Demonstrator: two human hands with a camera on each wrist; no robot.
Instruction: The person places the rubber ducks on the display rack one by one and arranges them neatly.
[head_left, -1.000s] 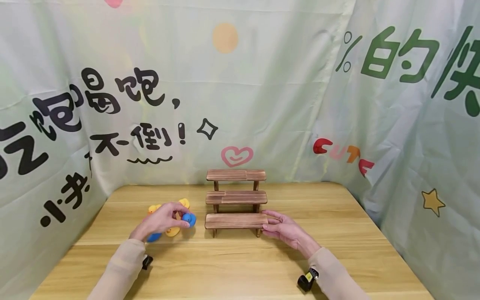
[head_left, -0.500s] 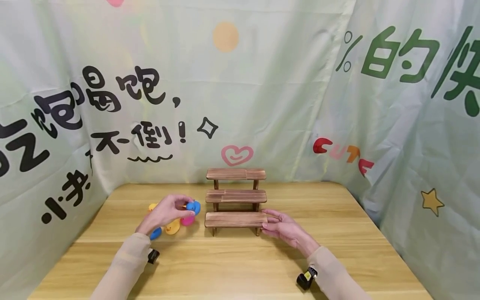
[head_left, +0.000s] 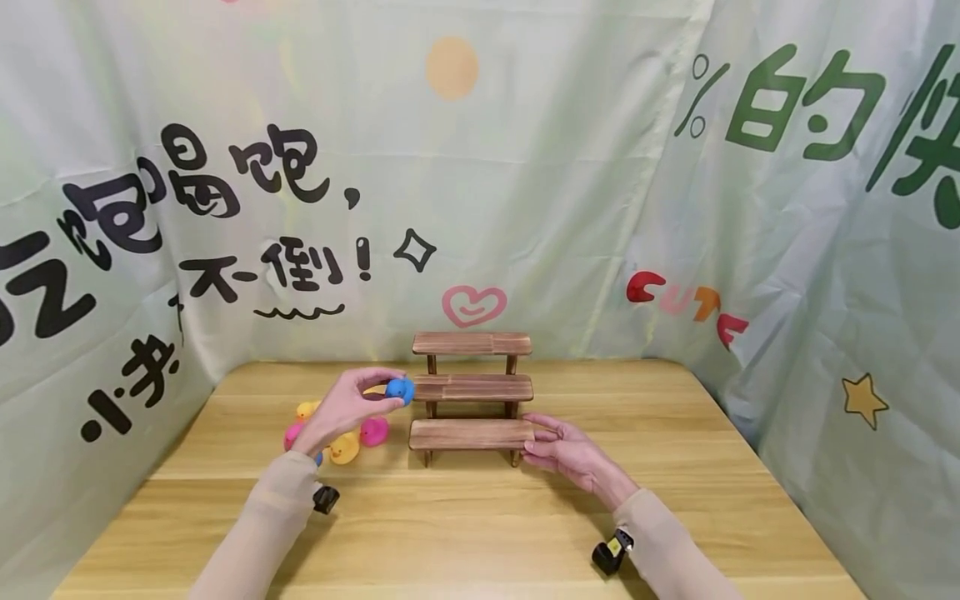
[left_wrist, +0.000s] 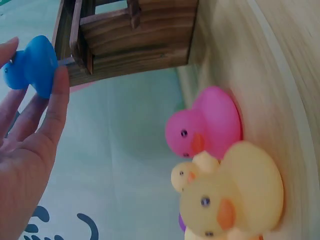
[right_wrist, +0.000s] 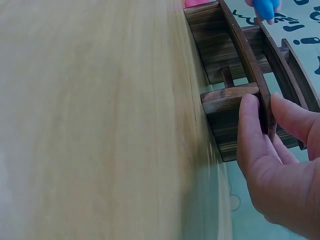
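Note:
My left hand (head_left: 351,410) pinches a blue rubber duck (head_left: 401,391) between thumb and fingers. The duck is held up beside the left end of the middle step of a three-step wooden display stand (head_left: 471,434); whether they touch I cannot tell. My right hand (head_left: 567,456) grips the right end of the stand's lowest step; in the right wrist view the thumb (right_wrist: 295,116) and fingers lie on either side of the board. No duck stands on the steps. Below my left hand, a pink duck (head_left: 374,432) and a yellow duck (head_left: 345,448) sit on the table.
More ducks, among them a yellow one (head_left: 307,410) and a pink one (head_left: 292,434), are partly hidden by my left hand and wrist. The wooden table (head_left: 480,533) ends at a printed cloth backdrop (head_left: 555,208) behind the stand.
My left hand has lifted the blue duck from among the other ducks, up and right to the middle step's left end. My right hand keeps its grip on the stand.

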